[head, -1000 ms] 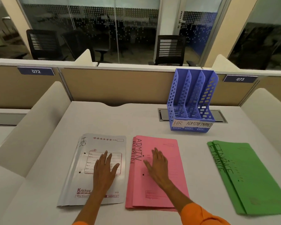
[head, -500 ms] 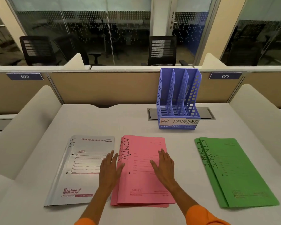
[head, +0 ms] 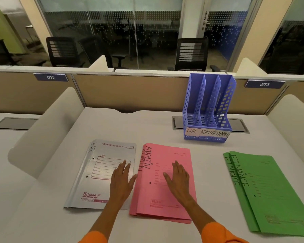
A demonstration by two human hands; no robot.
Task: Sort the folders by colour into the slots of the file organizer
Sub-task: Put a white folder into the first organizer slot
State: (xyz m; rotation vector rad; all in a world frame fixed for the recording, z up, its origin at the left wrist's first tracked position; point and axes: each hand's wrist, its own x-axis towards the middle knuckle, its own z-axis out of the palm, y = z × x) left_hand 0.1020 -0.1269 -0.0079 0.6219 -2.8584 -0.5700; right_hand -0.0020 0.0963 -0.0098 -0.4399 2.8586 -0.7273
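Start, nothing filed | left hand on white folder, right hand on pink folders, fingers laid straight | next: edge pinch needed; file organizer beyond fingertips.

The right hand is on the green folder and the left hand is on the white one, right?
Not quite. The head view shows the right hand lying flat on the pink ADMIN folder, not the green one; the green FINANCE folders lie untouched further right. The left hand is on the white HR folder, as you said.
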